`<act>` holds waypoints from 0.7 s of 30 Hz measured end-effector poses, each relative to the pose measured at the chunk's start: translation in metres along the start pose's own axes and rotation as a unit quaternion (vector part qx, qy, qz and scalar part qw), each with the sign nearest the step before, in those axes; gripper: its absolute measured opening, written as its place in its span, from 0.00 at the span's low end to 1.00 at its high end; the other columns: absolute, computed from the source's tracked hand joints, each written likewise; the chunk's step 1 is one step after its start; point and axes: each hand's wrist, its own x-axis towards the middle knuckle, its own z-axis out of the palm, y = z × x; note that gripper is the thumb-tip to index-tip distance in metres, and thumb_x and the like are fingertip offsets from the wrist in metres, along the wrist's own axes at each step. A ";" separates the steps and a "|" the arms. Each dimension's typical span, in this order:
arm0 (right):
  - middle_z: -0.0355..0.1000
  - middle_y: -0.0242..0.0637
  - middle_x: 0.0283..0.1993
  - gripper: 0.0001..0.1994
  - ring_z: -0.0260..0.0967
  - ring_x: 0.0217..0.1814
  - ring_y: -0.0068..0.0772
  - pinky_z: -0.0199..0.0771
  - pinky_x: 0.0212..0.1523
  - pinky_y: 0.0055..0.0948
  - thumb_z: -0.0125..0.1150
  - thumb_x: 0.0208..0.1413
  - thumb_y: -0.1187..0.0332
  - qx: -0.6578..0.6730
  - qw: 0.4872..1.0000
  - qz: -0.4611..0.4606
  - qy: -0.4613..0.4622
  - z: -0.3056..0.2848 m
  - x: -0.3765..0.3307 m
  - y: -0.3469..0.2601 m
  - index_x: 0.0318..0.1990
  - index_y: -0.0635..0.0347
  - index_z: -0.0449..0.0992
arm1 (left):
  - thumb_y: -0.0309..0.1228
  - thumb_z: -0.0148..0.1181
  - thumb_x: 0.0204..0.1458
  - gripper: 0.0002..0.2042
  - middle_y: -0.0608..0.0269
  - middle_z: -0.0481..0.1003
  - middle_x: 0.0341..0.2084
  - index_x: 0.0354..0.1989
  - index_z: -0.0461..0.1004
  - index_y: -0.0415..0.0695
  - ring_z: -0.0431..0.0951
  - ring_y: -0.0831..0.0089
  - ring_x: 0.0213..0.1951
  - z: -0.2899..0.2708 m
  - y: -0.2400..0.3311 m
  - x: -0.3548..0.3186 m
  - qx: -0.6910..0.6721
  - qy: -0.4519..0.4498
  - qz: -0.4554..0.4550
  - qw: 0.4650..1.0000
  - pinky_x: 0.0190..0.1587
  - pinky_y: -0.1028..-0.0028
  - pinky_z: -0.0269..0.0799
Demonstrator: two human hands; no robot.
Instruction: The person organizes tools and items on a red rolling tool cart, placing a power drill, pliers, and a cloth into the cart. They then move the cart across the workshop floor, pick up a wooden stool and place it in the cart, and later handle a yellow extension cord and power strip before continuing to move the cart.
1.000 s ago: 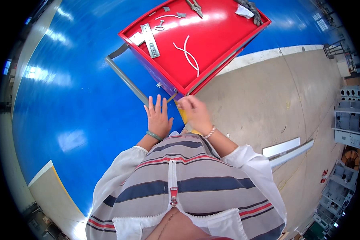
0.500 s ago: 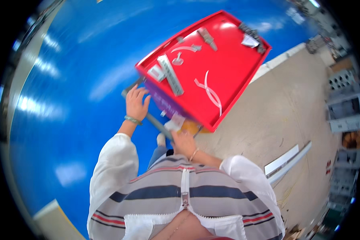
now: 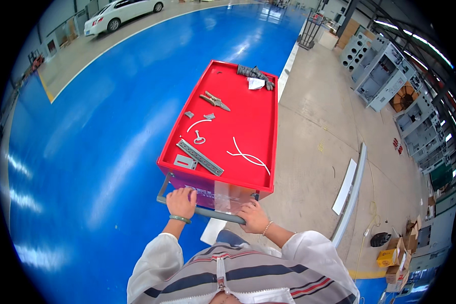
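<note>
Altogether, two hands on one handle

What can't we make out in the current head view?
All in the head view:
- Grey handle, the parts gripped: covered by the left hand and right hand.
- Underside of the red cart: hidden by its top and purple end panel.
- Dark glove bundle: too bunched and small to count gloves.
- White car: roof cut off by the top edge.
</note>
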 end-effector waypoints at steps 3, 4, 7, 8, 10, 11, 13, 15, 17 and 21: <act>0.70 0.34 0.35 0.13 0.65 0.48 0.36 0.57 0.56 0.48 0.62 0.34 0.64 -0.019 1.000 0.013 0.012 -0.005 -0.003 -0.003 0.32 0.52 0.75 | 0.41 0.52 0.51 0.12 0.61 0.77 0.23 0.27 0.76 0.48 0.76 0.63 0.29 -0.011 -0.003 -0.004 -0.005 -0.076 0.018 0.997 0.35 0.61 0.65; 0.70 0.34 0.34 0.12 0.65 0.47 0.36 0.57 0.56 0.47 0.62 0.33 0.64 -0.026 0.999 0.018 0.014 -0.007 -0.005 -0.003 0.31 0.52 0.75 | 0.42 0.52 0.51 0.12 0.61 0.77 0.22 0.27 0.76 0.48 0.76 0.63 0.28 -0.014 -0.004 -0.007 -0.008 -0.104 0.026 0.994 0.34 0.61 0.65; 0.70 0.33 0.33 0.10 0.65 0.46 0.36 0.57 0.56 0.47 0.63 0.34 0.63 -0.038 0.998 0.030 0.032 -0.007 -0.008 -0.004 0.28 0.52 0.75 | 0.42 0.51 0.52 0.13 0.62 0.77 0.21 0.26 0.76 0.48 0.76 0.64 0.28 -0.009 -0.009 -0.016 -0.010 -0.077 0.077 0.994 0.33 0.62 0.65; 0.70 0.33 0.33 0.10 0.65 0.46 0.36 0.57 0.56 0.46 0.64 0.34 0.62 -0.042 0.998 0.032 0.040 -0.006 -0.008 -0.005 0.27 0.52 0.75 | 0.42 0.51 0.52 0.13 0.62 0.77 0.21 0.26 0.76 0.48 0.76 0.64 0.28 -0.008 -0.012 -0.019 -0.013 -0.066 0.093 0.993 0.33 0.62 0.65; 0.70 0.33 0.32 0.10 0.65 0.46 0.36 0.57 0.56 0.46 0.65 0.34 0.61 -0.053 0.997 0.050 0.031 -0.007 -0.007 -0.004 0.27 0.51 0.76 | 0.41 0.53 0.52 0.11 0.63 0.77 0.26 0.28 0.76 0.48 0.75 0.65 0.33 -0.019 -0.012 -0.018 -0.052 -0.063 0.108 0.991 0.38 0.63 0.64; 0.70 0.33 0.32 0.11 0.65 0.46 0.36 0.57 0.56 0.45 0.65 0.34 0.60 -0.058 0.996 0.058 0.027 -0.008 -0.007 -0.004 0.27 0.51 0.76 | 0.39 0.53 0.51 0.10 0.63 0.77 0.27 0.28 0.76 0.47 0.75 0.64 0.33 -0.020 -0.018 -0.020 -0.073 -0.029 0.127 0.989 0.39 0.63 0.64; 0.70 0.33 0.32 0.11 0.65 0.46 0.36 0.57 0.55 0.44 0.65 0.34 0.60 -0.071 0.995 0.070 0.007 -0.010 -0.009 -0.005 0.27 0.50 0.77 | 0.41 0.53 0.52 0.11 0.62 0.76 0.33 0.31 0.77 0.48 0.72 0.65 0.43 -0.030 -0.027 -0.021 -0.063 -0.052 0.098 0.992 0.48 0.62 0.60; 0.71 0.32 0.31 0.10 0.65 0.46 0.36 0.57 0.55 0.44 0.65 0.34 0.61 -0.077 0.993 0.084 0.007 -0.010 -0.015 0.000 0.27 0.50 0.77 | 0.41 0.52 0.52 0.12 0.62 0.76 0.34 0.31 0.77 0.48 0.70 0.64 0.47 -0.020 -0.037 -0.021 -0.021 -0.004 0.096 0.995 0.51 0.60 0.58; 0.71 0.31 0.31 0.09 0.66 0.45 0.35 0.58 0.54 0.42 0.64 0.33 0.64 -0.064 0.993 0.094 0.021 -0.001 -0.023 0.003 0.27 0.51 0.77 | 0.41 0.49 0.54 0.13 0.62 0.75 0.37 0.32 0.78 0.49 0.65 0.60 0.54 -0.006 -0.049 -0.026 0.028 -0.045 0.082 0.995 0.58 0.56 0.52; 0.72 0.30 0.31 0.08 0.66 0.44 0.34 0.58 0.54 0.41 0.64 0.34 0.65 -0.072 0.991 0.094 0.056 0.006 -0.020 -0.004 0.27 0.49 0.77 | 0.41 0.46 0.55 0.14 0.63 0.74 0.39 0.33 0.78 0.50 0.61 0.59 0.57 -0.014 -0.055 -0.028 0.057 -0.016 0.103 0.993 0.61 0.54 0.48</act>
